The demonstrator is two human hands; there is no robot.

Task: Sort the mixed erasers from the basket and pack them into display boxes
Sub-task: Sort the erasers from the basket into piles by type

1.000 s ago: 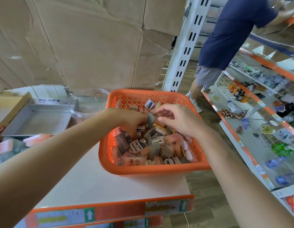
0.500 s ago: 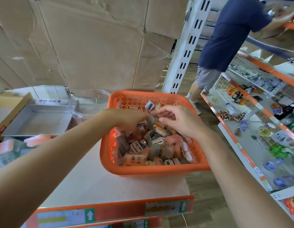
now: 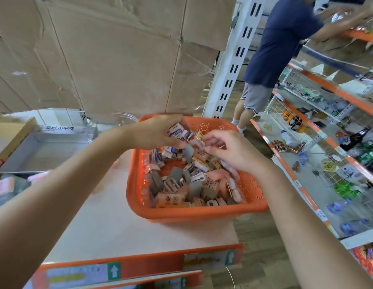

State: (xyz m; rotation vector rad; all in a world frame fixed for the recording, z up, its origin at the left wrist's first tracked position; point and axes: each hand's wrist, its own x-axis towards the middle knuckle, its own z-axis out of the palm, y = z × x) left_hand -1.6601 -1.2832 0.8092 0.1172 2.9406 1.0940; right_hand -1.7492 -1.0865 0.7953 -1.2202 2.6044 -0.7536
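Nearest is the front edge of the counter [image 3: 93, 222], where an orange price strip [image 3: 152, 268] carries green tags with white arrows pointing up; the other print on it is too blurred to read. On the white counter stands the orange basket [image 3: 194, 213], and the mixed erasers [image 3: 181, 184] lie inside it in a loose heap of grey, pink and white pieces, several showing barcodes. Both forearms reach forward over the basket. The right hand [image 3: 229, 149] hangs above the heap, palm turned left, and its thumb and forefinger pinch a small eraser [image 3: 199, 139] with a yellowish wrapper. The left hand [image 3: 156, 132] is raised over the far left corner, fingers curled round a few white erasers [image 3: 177, 131] – the top one reads "ERASER" in blue letters. To the left, just beside the basket, lies a grey display box [image 3: 41, 151], its back wall bearing a label [image 3: 59, 128] in Korean, "로버 지우개". Behind stand large cardboard cartons [image 3: 118, 59]. At the far right another person [image 3: 285, 38] in a navy shirt leans toward a shelf [image 3: 319, 176] – its goods are too small to name.
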